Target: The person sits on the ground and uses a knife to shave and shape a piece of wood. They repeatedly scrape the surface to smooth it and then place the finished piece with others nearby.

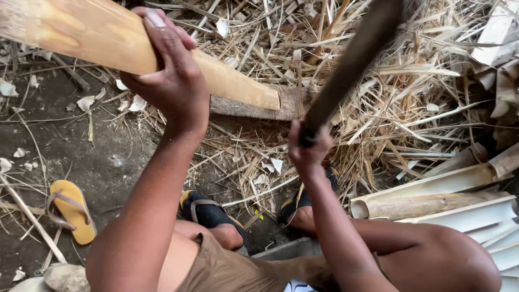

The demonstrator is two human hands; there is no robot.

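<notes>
Dirt ground [102,167], littered with dry straw [378,108] and pale chips. Left hand [170,75] is clamped around a tan stalk [97,35], fingers wrapped over its top edge. Stalk runs from the upper left corner down to a tapered, cut tip, which rests on a wood block [254,108] half-buried in the straw. Right hand [308,148] is closed tight on the handle of a dark blade [351,59], raised and angled toward the upper right; blade is blurred, well above the stalk tip, no contact. Both feet in dark sandals [208,211] below the block. One loose yellow sandal [70,208] sits on the dirt at left, apart from the feet. Split pale stalks [448,200] are stacked at right, beside the right knee.
</notes>
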